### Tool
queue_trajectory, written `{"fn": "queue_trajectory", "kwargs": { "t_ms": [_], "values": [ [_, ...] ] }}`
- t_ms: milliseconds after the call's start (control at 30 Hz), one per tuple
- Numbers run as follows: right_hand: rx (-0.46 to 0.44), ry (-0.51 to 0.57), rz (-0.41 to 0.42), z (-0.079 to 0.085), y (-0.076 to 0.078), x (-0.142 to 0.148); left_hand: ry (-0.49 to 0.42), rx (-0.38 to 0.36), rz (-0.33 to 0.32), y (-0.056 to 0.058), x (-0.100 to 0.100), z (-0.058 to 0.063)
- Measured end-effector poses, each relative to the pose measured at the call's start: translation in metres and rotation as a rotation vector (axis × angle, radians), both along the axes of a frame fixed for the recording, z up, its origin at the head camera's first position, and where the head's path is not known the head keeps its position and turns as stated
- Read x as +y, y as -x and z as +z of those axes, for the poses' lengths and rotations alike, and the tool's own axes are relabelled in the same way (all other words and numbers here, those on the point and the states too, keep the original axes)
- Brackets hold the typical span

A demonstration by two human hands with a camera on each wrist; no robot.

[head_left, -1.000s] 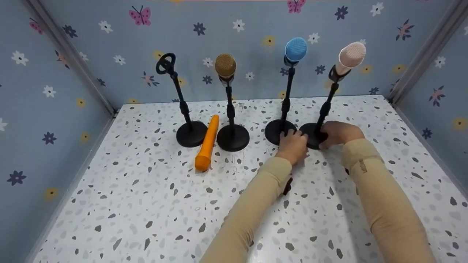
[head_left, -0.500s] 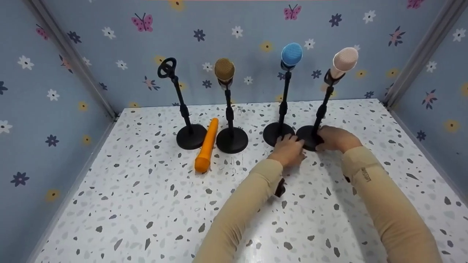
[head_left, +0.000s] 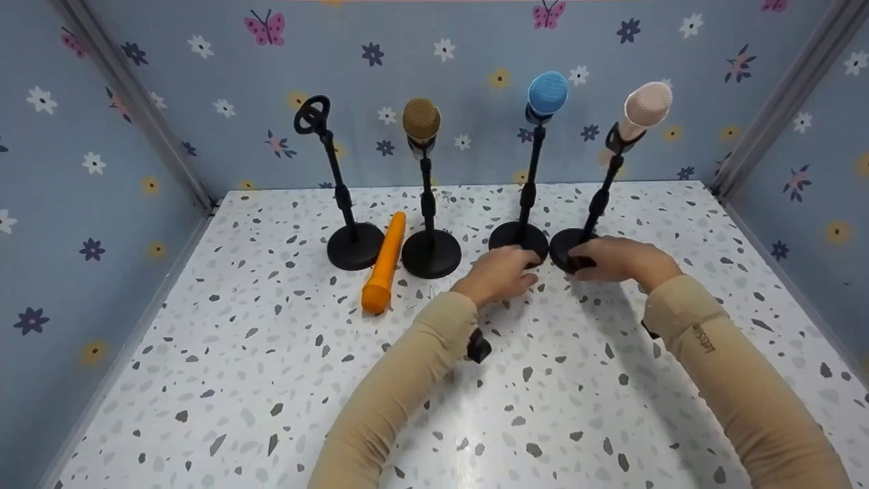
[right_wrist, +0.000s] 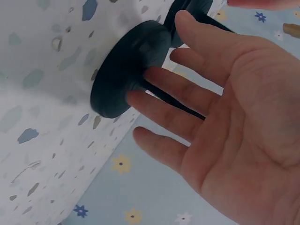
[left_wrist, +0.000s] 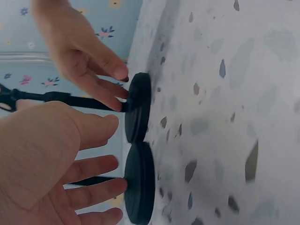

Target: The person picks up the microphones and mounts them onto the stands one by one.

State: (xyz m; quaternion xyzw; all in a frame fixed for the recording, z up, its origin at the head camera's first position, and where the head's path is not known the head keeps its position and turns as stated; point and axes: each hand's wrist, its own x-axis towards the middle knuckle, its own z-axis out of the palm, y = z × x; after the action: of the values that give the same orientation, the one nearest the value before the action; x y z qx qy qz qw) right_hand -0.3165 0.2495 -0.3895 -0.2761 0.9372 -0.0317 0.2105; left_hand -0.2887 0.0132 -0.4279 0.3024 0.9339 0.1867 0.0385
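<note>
On the right stand two black desktop stands, one with a blue microphone [head_left: 548, 93], the other with a pale pink microphone [head_left: 648, 105]. Their round bases sit side by side. My left hand [head_left: 502, 274] is at the front of the blue microphone's stand base [head_left: 518, 234]; in the left wrist view its fingers [left_wrist: 96, 192] are loosely extended, tips right at a base. My right hand [head_left: 621, 260] is by the base [right_wrist: 131, 61] of the pink microphone's stand. Its fingers [right_wrist: 173, 112] are spread and nearly straight, overlapping the base and pole in the right wrist view.
Further left, a gold microphone [head_left: 421, 119] is upright on a third stand. Beside it an orange microphone [head_left: 385, 265] lies on the speckled table [head_left: 271, 380]. At far left is a stand with a bare ring clip [head_left: 312, 114]. Flowered walls [head_left: 468, 41] enclose the back and sides.
My left hand has shifted left from between the two right-hand bases to the front of the blue microphone's base. My right hand has moved slightly toward me beside the pink microphone's base.
</note>
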Motion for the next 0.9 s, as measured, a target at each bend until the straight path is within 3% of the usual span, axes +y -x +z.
{"fn": "queue_trajectory", "kwargs": {
  "t_ms": [233, 433, 633, 767, 900],
  "values": [
    [0.094, 0.13, 0.102, 0.004, -0.003, -0.017, -0.072, -0.01, 0.027, -0.013, -0.048, 0.014],
    [0.167, 0.164, 0.172, 0.006, -0.015, -0.052, -0.111, 0.031, 0.075, -0.035, -0.105, 0.019],
    [0.199, 0.224, 0.312, 0.003, -0.024, -0.095, -0.183, 0.049, 0.215, -0.05, -0.167, 0.016],
    [0.263, 0.264, 0.412, -0.002, -0.024, -0.124, -0.214, 0.012, 0.311, -0.048, -0.202, 0.012],
    [0.273, 0.276, 0.45, -0.009, -0.025, -0.152, -0.225, -0.036, 0.422, -0.044, -0.231, 0.006]
  ]
}}
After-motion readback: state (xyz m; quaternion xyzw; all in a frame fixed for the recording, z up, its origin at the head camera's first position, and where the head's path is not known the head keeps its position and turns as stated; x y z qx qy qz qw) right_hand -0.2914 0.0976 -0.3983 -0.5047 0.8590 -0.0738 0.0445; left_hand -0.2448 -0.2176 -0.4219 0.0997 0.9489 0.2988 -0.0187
